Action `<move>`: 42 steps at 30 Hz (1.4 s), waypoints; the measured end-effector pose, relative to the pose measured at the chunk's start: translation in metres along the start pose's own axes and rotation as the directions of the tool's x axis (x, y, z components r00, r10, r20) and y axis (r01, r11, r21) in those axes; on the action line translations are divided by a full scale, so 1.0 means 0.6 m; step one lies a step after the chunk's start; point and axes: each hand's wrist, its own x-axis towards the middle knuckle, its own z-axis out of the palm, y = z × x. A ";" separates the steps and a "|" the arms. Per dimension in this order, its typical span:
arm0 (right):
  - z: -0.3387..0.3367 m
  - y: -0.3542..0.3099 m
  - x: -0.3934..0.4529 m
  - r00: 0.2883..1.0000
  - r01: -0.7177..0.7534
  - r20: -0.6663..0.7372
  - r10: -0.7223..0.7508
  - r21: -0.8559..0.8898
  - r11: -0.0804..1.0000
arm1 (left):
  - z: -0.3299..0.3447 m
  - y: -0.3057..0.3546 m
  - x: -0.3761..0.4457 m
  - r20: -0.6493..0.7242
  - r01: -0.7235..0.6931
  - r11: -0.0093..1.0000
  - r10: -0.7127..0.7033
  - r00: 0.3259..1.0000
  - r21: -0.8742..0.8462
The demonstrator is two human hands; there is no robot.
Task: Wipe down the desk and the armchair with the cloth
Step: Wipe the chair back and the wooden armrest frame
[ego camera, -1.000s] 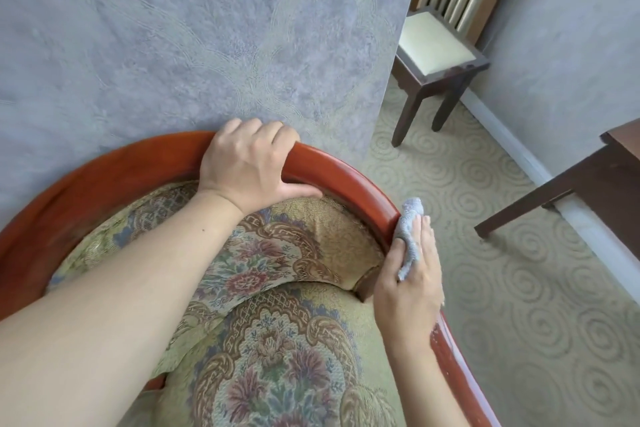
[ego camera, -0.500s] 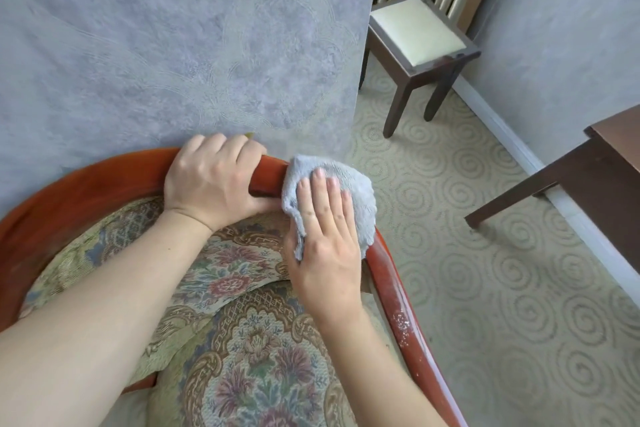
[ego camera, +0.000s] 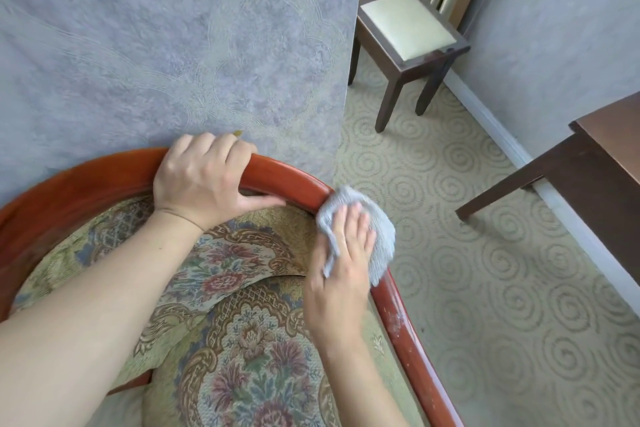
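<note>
The armchair has a curved red-brown wooden rail (ego camera: 86, 177) and floral upholstery (ego camera: 249, 340). My left hand (ego camera: 201, 180) grips the top of the rail, fingers curled over its far side. My right hand (ego camera: 343, 274) presses a grey cloth (ego camera: 377, 239) onto the rail at its right bend, fingers laid flat over the cloth and the thumb under a fold. A corner of the dark wooden desk (ego camera: 609, 149) shows at the right edge.
A grey textured wall (ego camera: 173, 45) stands directly behind the armchair. A small dark stool with a cream seat (ego camera: 405, 24) sits at the back by a radiator. Swirl-patterned carpet (ego camera: 485, 270) covers the floor between armchair and desk. Pale specks mark the rail (ego camera: 394, 315) lower right.
My right hand slid the cloth along the rail, first up next to my left hand, then back down to the right bend. My left hand kept its grip.
</note>
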 end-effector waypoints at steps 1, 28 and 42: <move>0.010 -0.020 0.028 0.999 0.044 0.008 -0.044 0.008 0.999 | 0.002 0.000 0.000 -0.009 0.001 1.000 -0.001 1.000 -0.003; -0.286 0.124 -0.214 0.656 -0.597 -0.195 0.729 0.457 0.659 | -0.052 0.257 -0.006 0.250 -0.509 0.742 0.644 0.723 -0.437; -0.155 0.132 -0.330 0.727 -0.672 -0.411 0.550 -0.263 0.692 | -0.026 0.303 0.062 0.299 -0.699 0.620 0.785 0.543 -0.358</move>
